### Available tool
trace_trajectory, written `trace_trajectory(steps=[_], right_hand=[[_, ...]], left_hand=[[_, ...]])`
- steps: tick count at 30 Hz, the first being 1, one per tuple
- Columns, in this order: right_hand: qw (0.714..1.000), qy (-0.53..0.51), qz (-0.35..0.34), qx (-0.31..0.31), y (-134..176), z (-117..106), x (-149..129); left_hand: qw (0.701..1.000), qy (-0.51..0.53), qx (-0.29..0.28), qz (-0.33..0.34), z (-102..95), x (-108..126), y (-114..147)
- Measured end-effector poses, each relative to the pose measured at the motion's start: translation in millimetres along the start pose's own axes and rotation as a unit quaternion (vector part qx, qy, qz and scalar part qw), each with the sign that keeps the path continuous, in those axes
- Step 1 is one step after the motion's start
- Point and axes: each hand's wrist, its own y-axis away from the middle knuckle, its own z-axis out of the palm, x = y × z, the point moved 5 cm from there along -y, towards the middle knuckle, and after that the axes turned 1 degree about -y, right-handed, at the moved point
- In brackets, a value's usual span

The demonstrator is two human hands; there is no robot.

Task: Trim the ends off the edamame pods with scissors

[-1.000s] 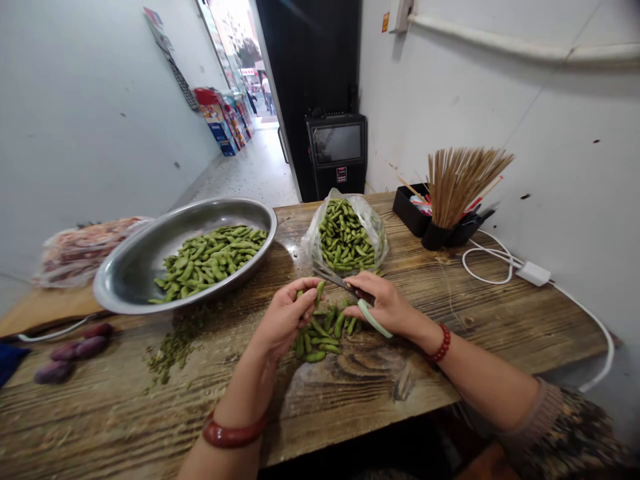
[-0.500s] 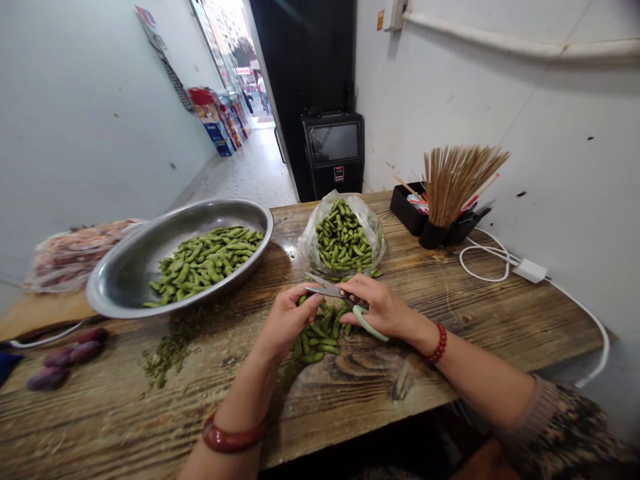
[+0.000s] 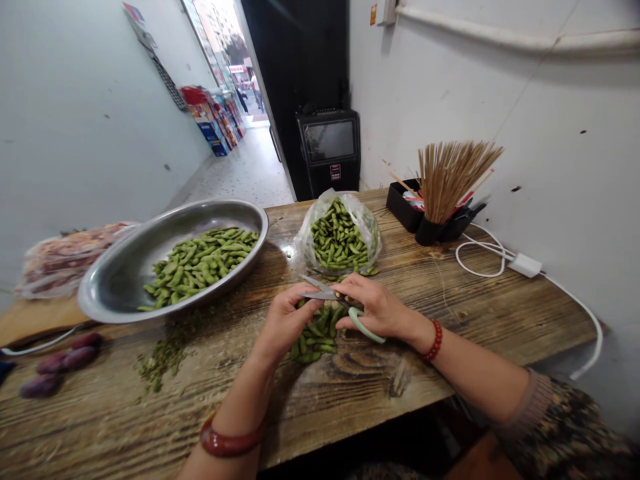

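Note:
My right hand [image 3: 373, 305] is closed around the pale green handles of a pair of scissors [image 3: 320, 294]. The scissors' blades are parted and point left, to the fingertips of my left hand [image 3: 289, 317]. Thumb and fingers of that hand pinch an edamame pod [image 3: 301, 303], mostly hidden by the fingers. Below both hands lies a small pile of edamame pods [image 3: 315, 342] on the wooden table [image 3: 400, 420]. Just beyond them stands an open clear plastic bag [image 3: 373, 230] full of pods. At the left, a wide steel basin [image 3: 115, 283] holds more pods.
Small green trimmings [image 3: 160, 360] lie scattered below the basin. Several purple, plum-like fruits [image 3: 65, 360] and a bag of pinkish meat [image 3: 70, 260] are farther left. A black holder with wooden skewers [image 3: 453, 183] and a white cable with adapter [image 3: 525, 265] sit at the right.
The whole view has shifted slightly, so things sit a little farther left. Both hands keep the same hold, and the scissors' blades remain parted.

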Motion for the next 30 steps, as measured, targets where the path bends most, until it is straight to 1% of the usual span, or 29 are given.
trace_trajectory(steps=[5,9,12,15,18,20,24,27,30], right_hand=[[1.000,-0.008,-0.006,0.009,0,0,3],[1.000,-0.013,-0.007,0.005,1,3,6],[1.000,-0.026,0.000,0.014,1,4,10],[0.998,-0.040,0.020,0.044,1,3,15],[0.996,-0.040,0.033,0.073,1,1,17],[0.995,-0.039,0.031,0.081,1,1,17],[0.995,-0.042,0.017,0.086,1,0,15],[0.996,-0.038,0.018,0.080,1,0,13],[0.998,-0.035,0.020,0.057,1,2,11]], left_hand=[[1.000,-0.001,0.007,0.011,0.2,2,0],[1.000,-0.001,0.007,0.010,0.3,-2,-1],[0.999,0.014,0.030,-0.006,-2.9,-6,-1],[0.993,0.080,0.066,-0.064,-7.6,-12,0],[0.976,0.177,0.077,-0.100,-8.9,-14,1],[0.966,0.224,0.074,-0.104,-8.7,-12,1],[0.953,0.275,0.065,-0.111,-7.8,-12,0],[0.947,0.294,0.060,-0.112,-6.7,-13,0],[0.950,0.289,0.047,-0.109,-3.4,-12,1]])
